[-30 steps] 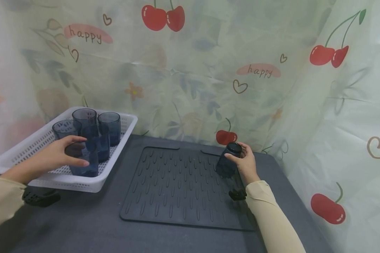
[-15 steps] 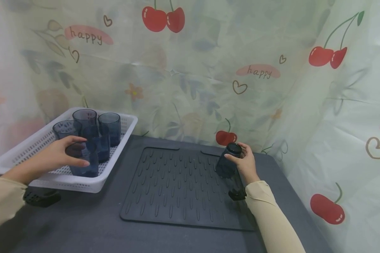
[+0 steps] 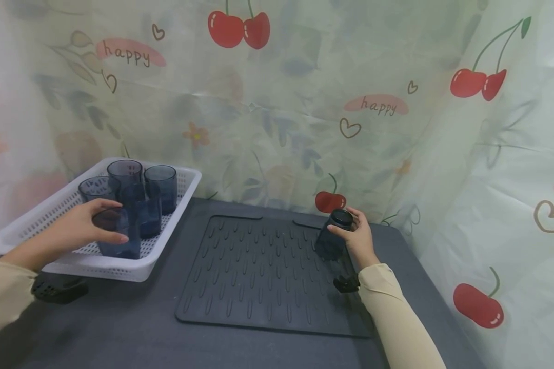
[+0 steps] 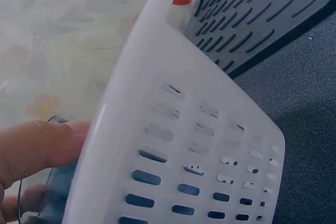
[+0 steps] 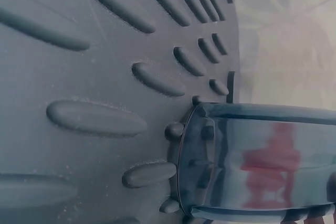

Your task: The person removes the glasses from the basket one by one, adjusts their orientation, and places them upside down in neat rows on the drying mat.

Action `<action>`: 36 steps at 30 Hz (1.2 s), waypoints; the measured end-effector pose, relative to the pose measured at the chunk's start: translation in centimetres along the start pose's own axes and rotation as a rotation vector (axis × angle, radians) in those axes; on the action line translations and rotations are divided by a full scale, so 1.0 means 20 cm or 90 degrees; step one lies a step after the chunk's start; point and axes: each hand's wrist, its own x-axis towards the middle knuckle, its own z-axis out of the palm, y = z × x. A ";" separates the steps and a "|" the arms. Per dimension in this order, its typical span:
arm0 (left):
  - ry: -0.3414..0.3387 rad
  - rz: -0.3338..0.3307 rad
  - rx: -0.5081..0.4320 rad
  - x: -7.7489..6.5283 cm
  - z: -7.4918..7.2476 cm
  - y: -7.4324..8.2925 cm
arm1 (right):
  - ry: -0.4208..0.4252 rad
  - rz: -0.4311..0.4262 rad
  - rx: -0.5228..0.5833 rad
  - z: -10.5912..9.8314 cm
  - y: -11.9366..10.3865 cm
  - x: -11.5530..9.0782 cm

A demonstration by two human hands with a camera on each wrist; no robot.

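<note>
My left hand [image 3: 80, 225] grips a blue-tinted drinking glass [image 3: 120, 241] standing upright in the front of the white basket [image 3: 97, 269], thumb and fingers around its sides. In the left wrist view that glass [image 4: 60, 192] shows only partly behind the basket wall [image 4: 173, 103]. Several more blue glasses [image 3: 161, 187] stand mouth up behind it. Over at the right, my right hand [image 3: 360, 238] holds another glass [image 3: 330, 241] upside down on the back right of the black ridged drying mat [image 3: 268, 277]. The right wrist view has this glass's rim [image 5: 182, 171] right at the mat's ridges.
A dark cloth [image 3: 120, 328] covers the table under basket and mat. Behind and at the right hangs a patterned curtain [image 3: 281, 77] with cherries on it, close to the table's back edge. A black wrist camera [image 3: 346, 284] sits under the right wrist.
The left hand has shifted slightly left, and the glass in its grip has moved left with it inside the basket. My right hand and the upside-down glass stay in place.
</note>
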 end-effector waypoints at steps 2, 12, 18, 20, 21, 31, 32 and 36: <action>0.000 -0.006 0.004 0.00 0.00 0.00 | -0.001 0.001 0.002 0.00 0.00 0.00; 0.021 0.010 -0.016 -0.04 -0.02 0.00 | -0.013 0.003 -0.017 -0.01 0.01 0.01; 0.039 -0.001 -0.014 -0.05 -0.06 0.00 | -0.013 0.001 -0.026 -0.01 0.00 0.01; 0.044 -0.012 -0.009 -0.06 -0.07 0.00 | -0.016 0.001 -0.021 -0.02 0.00 0.01; 0.050 -0.016 -0.010 -0.06 -0.07 0.00 | -0.018 0.000 -0.016 -0.02 0.00 0.01; 0.125 -0.015 -0.045 -0.09 -0.12 0.03 | -0.023 -0.007 -0.022 -0.05 -0.03 0.01; 0.133 -0.012 -0.053 -0.09 -0.12 0.03 | -0.022 -0.006 -0.024 -0.05 -0.04 0.01; 0.170 -0.006 -0.076 -0.10 -0.13 0.04 | -0.018 -0.006 -0.030 -0.06 -0.05 0.01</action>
